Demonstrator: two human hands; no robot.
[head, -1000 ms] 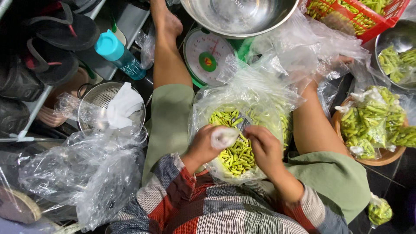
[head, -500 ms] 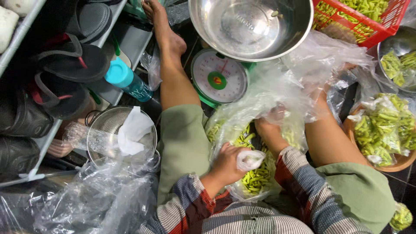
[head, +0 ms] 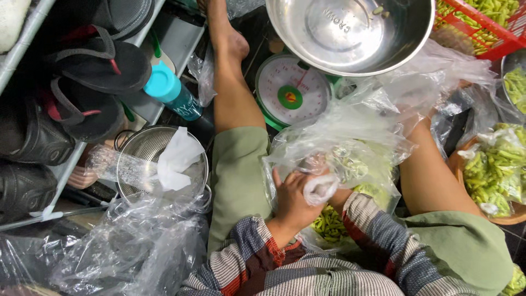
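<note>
left hand grips small bunched clear bag above lap. right hand hidden inside big plastic bag of green chilies, cannot tell its state. likely filling step; next needs opened bag mouth. scale beyond.

Everything sits on a dark floor, mostly buried. A green kitchen scale stands near the top middle with a steel bowl on it. Left of center there's a metal strainer, with crumpled clear plastic bags at lower left. A red crate is at upper right, and what looks like a brown bowl at the right edge.
</note>
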